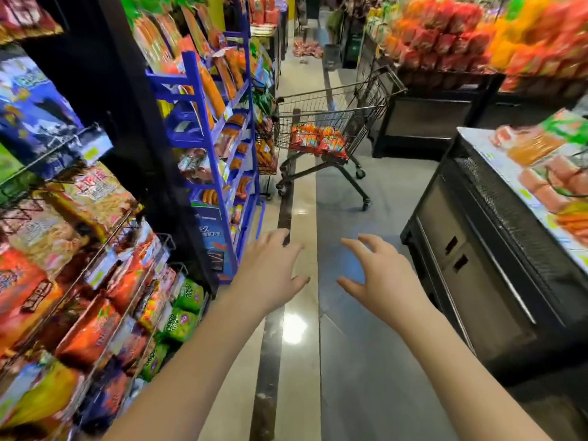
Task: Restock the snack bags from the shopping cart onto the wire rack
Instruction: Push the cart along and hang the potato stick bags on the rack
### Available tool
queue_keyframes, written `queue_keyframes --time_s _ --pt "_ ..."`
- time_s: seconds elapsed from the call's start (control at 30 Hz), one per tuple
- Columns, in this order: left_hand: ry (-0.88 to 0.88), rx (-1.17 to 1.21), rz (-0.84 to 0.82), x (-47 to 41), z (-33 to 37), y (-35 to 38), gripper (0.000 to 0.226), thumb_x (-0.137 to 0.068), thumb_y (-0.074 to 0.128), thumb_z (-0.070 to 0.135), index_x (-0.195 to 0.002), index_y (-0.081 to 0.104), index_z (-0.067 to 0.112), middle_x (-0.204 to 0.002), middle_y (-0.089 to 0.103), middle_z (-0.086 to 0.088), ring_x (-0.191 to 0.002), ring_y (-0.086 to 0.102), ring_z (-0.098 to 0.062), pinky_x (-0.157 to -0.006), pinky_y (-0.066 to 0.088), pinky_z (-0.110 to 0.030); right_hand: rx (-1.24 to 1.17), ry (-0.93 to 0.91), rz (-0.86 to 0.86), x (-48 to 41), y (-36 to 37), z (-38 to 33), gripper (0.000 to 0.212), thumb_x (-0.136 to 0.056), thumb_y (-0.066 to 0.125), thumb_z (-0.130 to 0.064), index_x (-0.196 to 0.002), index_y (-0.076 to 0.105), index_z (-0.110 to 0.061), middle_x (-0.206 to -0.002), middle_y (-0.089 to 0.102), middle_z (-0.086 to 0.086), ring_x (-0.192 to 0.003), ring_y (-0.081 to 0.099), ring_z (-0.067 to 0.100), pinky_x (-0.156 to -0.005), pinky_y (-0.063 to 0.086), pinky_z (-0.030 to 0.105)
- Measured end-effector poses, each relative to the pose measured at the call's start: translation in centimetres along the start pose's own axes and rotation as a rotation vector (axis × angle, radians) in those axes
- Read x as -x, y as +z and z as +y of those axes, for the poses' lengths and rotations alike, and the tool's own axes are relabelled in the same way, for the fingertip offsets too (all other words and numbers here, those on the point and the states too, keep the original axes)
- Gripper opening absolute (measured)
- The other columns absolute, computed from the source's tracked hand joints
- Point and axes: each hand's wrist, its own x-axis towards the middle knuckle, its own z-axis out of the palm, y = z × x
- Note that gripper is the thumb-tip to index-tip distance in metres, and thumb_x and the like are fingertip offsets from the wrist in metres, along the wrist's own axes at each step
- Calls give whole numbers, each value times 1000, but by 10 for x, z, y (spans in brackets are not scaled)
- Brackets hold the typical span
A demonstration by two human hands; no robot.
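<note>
Glossy red snack bags point(318, 140) were heaped in one wire-mesh shopping cart point(362, 119) at upper centre. The left hand point(270, 272) and right hand point(381, 275) were held released, fingers spread, below.

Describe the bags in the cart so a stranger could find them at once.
Look down the aisle past the blue rack on the left to the wire cart standing mid-floor. In its basket lies a small heap of red-orange bags. Nearby bags sit on racks and counters; these alone lie in a cart.
</note>
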Motion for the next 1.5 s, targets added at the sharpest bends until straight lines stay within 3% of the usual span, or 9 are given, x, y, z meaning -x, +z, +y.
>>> queue_keyframes --time_s 0.23,0.57,0.77,0.97,1.5 --pt "62 13 -38 -124 -20 -13 62 -95 62 53 -151 43 33 -159 33 0 -147 29 -24 -117 32 -41 -37 75 -26 -108 3 29 74 -93 63 -55 -157 32 -33 -163 32 2 -148 34 24 -116 38 39" --pt "63 -53 -62 -331 -13 -16 61 -97 61 52 -151 43 28 -157 34 0 -146 29 -23 -114 32 -36 -135 48 -6 -297 22 129 70 -93 65 -51 -154 38 -29 -159 37 3 -145 37 24 -116 38 39" --pt "10 -33 -42 -442 -12 -33 66 -95 63 55 -153 41 33 -163 30 1 -152 25 -24 -121 33 -44 -157 15 -11 -406 1 176 68 -93 64 -52 -153 40 -31 -157 39 0 -142 40 22 -112 41 37" --pt "2 -28 -28 -541 -27 -40 65 -95 63 56 -152 43 31 -161 32 1 -150 27 -24 -120 34 -43 -174 14 -15 -497 -4 210 67 -94 64 -53 -152 40 -32 -153 42 -2 -138 44 21 -109 44 36" --pt "106 -17 -58 -869 -145 -62 61 -94 64 50 -147 48 25 -157 37 -5 -145 32 -30 -115 37 -43 -144 110 -19 -819 25 240 68 -92 66 -51 -152 42 -31 -148 46 -3 -134 49 22 -103 48 39"
